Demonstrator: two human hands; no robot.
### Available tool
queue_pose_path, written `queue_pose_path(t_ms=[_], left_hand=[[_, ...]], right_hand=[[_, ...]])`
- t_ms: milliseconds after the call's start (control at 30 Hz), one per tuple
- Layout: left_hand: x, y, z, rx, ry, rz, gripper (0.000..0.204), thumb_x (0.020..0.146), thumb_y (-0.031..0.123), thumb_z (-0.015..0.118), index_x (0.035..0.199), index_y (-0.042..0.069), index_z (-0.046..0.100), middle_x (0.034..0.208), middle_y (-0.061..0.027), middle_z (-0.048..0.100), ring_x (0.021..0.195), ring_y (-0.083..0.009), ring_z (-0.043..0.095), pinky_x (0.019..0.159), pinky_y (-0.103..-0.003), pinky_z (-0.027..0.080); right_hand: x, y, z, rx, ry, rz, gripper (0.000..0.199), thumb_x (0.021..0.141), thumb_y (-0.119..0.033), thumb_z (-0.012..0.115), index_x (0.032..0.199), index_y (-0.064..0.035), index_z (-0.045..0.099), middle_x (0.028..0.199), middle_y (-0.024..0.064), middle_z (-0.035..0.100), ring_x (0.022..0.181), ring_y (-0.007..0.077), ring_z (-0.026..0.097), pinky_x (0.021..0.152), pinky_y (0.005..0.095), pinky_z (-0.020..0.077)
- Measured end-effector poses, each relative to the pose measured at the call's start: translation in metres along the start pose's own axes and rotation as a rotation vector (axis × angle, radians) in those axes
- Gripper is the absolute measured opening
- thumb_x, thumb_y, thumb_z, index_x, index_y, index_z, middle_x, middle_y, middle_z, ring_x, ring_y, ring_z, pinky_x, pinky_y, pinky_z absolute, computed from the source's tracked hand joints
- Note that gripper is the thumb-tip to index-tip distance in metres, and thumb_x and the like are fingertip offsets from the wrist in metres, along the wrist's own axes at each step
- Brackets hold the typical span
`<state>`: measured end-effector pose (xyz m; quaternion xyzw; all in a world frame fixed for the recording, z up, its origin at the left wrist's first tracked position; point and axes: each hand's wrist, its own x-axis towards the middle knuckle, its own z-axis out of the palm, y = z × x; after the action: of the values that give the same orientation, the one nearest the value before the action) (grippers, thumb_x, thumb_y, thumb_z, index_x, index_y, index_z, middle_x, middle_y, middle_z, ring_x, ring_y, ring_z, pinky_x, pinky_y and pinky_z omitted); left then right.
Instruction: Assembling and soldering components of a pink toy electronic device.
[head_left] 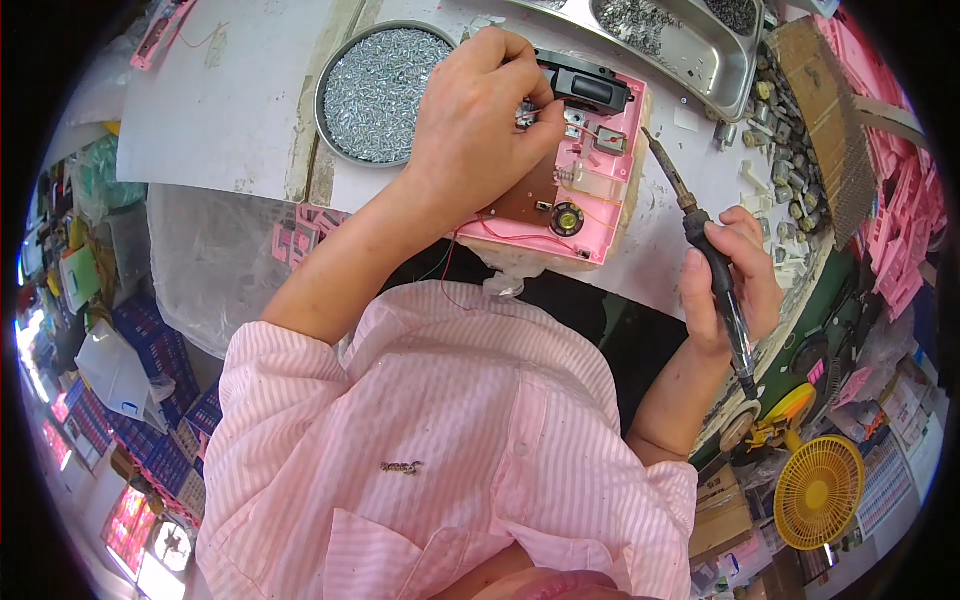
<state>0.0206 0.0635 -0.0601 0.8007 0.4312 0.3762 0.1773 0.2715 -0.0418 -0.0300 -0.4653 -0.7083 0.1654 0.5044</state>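
My left hand reaches over a pink plastic casing, its thumb and fingers pinched together. A thin reddish wire shows by these fingertips, but what they hold is hidden. Wrapped in my right hand is a soldering iron, its tip pointing up and left, just right of the casing and apart from it. Inside the casing are a black plastic unit, a small metal motor, a brown board partly under my left hand, and a round black part. Red wires trail off the near edge.
A round metal tray full of small silvery pins stands left of the casing. A steel compartment tray with small metal parts lies behind it. Small motors and a cardboard strip line the right edge; a yellow fan stands beyond.
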Motion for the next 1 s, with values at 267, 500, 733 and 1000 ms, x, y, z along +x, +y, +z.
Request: queue_pose_path(t_ms=[267,500,733,1000], left_hand=[[0.001,0.001,0.004,-0.026,0.047,0.010,0.015,0.071,0.011,0.077,0.074,0.004,0.065,0.094,-0.0099,0.061,0.084,-0.0307,0.061,0.073,-0.042,0.050],[0.001,0.000,0.004,-0.018,0.051,0.021,0.014,0.072,0.011,0.077,0.075,0.004,0.065,0.093,-0.0100,0.061,0.083,-0.0305,0.062,0.073,-0.041,0.050],[-0.003,0.028,-0.024,-0.008,-0.031,0.036,0.020,0.075,0.009,0.076,0.093,0.005,0.069,0.101,-0.0107,0.061,0.086,-0.0268,0.064,0.074,-0.037,0.053],[-0.006,0.045,-0.004,-0.030,-0.457,0.227,0.020,0.079,0.007,0.074,0.096,0.003,0.065,0.089,-0.0086,0.060,0.082,-0.0260,0.065,0.067,-0.038,0.052]], right_hand=[[-0.008,0.004,-0.005,-0.011,0.020,0.010,0.026,0.075,-0.001,0.075,0.099,0.0037,0.067,0.077,0.0135,0.067,0.065,0.0247,0.059,0.083,0.0462,0.0520],[-0.007,0.003,-0.005,-0.007,0.026,0.012,0.026,0.075,0.000,0.075,0.100,0.0037,0.067,0.078,0.0136,0.067,0.064,0.0251,0.058,0.083,0.0458,0.0522],[-0.011,-0.002,-0.018,-0.081,0.037,0.012,0.028,0.077,0.000,0.074,0.103,0.0038,0.066,0.078,0.0135,0.066,0.065,0.0252,0.058,0.079,0.0453,0.0520],[-0.012,-0.011,-0.029,-0.090,0.040,0.004,0.026,0.079,0.002,0.072,0.104,0.0050,0.065,0.078,0.0154,0.065,0.068,0.0267,0.059,0.077,0.0404,0.0517]])
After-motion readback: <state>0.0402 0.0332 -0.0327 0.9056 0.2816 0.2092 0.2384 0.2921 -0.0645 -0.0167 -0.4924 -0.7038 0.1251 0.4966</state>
